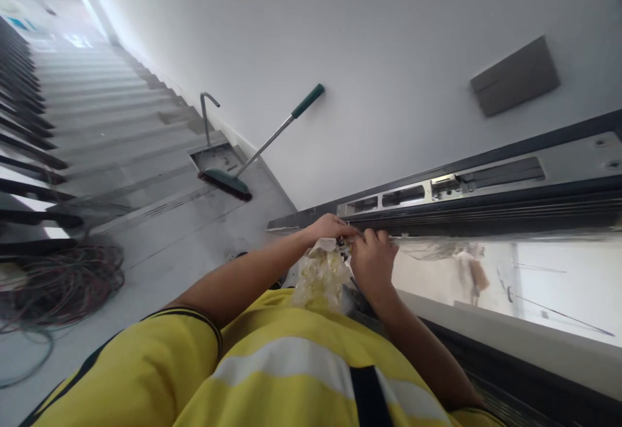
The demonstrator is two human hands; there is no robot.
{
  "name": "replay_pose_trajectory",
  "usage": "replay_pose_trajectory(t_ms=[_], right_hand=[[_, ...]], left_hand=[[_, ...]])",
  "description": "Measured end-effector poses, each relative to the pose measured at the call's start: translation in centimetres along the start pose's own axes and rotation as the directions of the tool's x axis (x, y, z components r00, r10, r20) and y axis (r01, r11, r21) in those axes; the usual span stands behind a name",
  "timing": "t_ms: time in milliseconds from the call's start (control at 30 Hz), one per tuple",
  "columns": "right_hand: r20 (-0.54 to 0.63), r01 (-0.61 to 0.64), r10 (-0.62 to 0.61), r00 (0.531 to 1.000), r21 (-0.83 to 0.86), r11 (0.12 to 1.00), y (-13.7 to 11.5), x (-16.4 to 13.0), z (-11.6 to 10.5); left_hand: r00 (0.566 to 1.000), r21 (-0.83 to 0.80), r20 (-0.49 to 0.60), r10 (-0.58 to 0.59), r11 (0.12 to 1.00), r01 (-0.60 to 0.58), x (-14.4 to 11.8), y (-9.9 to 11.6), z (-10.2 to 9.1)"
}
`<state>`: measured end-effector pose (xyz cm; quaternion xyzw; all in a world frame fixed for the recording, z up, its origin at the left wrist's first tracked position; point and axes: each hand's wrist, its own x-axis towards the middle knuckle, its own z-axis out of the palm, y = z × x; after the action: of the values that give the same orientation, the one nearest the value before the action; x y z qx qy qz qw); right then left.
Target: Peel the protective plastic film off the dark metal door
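Both hands (352, 242) pinch film at door frame (486, 184) (running left-right).

We see a grey floor (194, 232) carrying a green-handled broom (257, 155), a metal dustpan (216, 155) and a tangle of cables (58, 281).

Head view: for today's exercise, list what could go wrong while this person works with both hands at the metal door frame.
1. Both the left hand and right hand pinch something small against the metal door frame; it could slip and fall, perhaps into the frame's slots.
2. The crumpled plastic bag rests loosely under the hands and might slide off.
3. The loose cable coil and the broom lie on the floor nearby, likely trip hazards when stepping back.
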<state>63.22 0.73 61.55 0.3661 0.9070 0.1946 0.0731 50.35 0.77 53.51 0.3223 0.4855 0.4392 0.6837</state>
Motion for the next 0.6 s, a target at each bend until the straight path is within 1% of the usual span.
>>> replay_pose_trajectory(t_ms=[100,133,200,333,400,533,567,600], right_hand=[[-0.008,0.017,-0.017,1.000,0.035,0.999,0.2,-0.2,-0.2],[-0.007,0.017,-0.017,1.000,0.052,0.998,0.3,-0.1,-0.3],[-0.005,0.022,-0.022,1.000,0.084,0.996,0.3,0.0,-0.3],[-0.003,0.043,-0.043,0.999,0.100,0.994,-0.3,0.2,0.1],[0.039,0.035,-0.038,0.998,0.083,0.996,-0.7,0.2,0.4],[0.148,0.039,-0.047,0.988,0.063,0.997,-1.3,0.9,1.0],[0.160,0.036,-0.045,0.986,0.060,0.998,-1.5,1.0,1.1],[0.162,0.026,-0.035,0.986,0.054,0.998,-1.7,1.2,1.4]], left_hand=[[0.994,0.005,-0.098,0.044,0.999,-0.044,0.1,-0.7,0.2],[0.992,0.014,-0.109,0.061,0.998,-0.059,0.1,-1.0,0.2],[0.994,0.007,-0.086,0.063,0.998,-0.062,0.1,-1.5,0.1],[1.000,-0.083,-0.003,0.030,0.996,-0.030,-0.1,-2.0,-0.1],[0.999,-0.132,0.030,0.039,0.991,-0.035,-0.2,-2.2,-0.2],[1.000,-0.207,0.020,0.019,0.978,-0.014,-0.1,-3.2,-0.1],[0.999,-0.204,0.029,0.030,0.979,-0.024,0.0,-3.6,-0.1],[0.996,-0.187,0.049,0.068,0.981,-0.058,0.1,-4.0,-0.2]])
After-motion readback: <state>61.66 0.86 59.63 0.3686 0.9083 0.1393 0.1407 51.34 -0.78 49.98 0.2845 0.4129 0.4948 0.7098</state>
